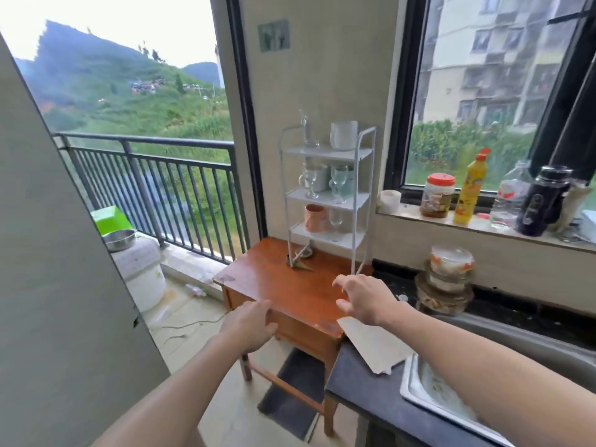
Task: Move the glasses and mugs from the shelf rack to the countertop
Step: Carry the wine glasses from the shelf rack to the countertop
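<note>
Both my left hand and right hand open, empty, short of shelf rack; I'd grasp each stemmed glass low, lifting straight clear.

Empty hands before shelf rack

No legible text; bottle labels blurred.

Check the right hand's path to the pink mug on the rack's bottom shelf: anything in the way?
Nothing visible blocks it. The right hand hovers open above the wooden table, in front of the shelf rack. The pink mug sits at the open front; a stemmed glass stands beside it on the right.
</note>
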Motion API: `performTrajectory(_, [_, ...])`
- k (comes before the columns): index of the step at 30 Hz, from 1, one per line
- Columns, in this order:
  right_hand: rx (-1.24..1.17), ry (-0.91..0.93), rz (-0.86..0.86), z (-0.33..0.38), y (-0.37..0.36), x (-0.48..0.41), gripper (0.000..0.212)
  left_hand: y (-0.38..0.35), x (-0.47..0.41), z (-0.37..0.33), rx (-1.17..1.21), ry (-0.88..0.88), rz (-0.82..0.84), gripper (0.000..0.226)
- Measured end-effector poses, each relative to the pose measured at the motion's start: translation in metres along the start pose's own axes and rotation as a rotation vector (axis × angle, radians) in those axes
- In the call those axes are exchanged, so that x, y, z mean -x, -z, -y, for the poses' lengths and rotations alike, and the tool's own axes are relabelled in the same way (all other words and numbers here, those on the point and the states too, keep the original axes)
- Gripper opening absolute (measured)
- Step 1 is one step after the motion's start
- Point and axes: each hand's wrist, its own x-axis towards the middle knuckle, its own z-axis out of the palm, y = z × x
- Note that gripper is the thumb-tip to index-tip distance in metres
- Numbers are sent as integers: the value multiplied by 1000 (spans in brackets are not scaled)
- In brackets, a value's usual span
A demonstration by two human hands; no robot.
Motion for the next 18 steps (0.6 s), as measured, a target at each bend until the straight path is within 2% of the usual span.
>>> performTrajectory(6, [-96,-133,-110,12,17,-94,45,48,-110,43,94,-80,-20,32])
performTrajectory(10, [-135,-246,-171,-2,23,-156,46,65,-189,52,173,-133,-1,32])
performTrajectory(14, [-258,-340,-250,-17,27,-187,51,68,-221,46,267,-147,-36,21])
performTrajectory(18, [-389,-420,-397,-42,19,-255,58,73,-295,41,381,-167,-63,22])
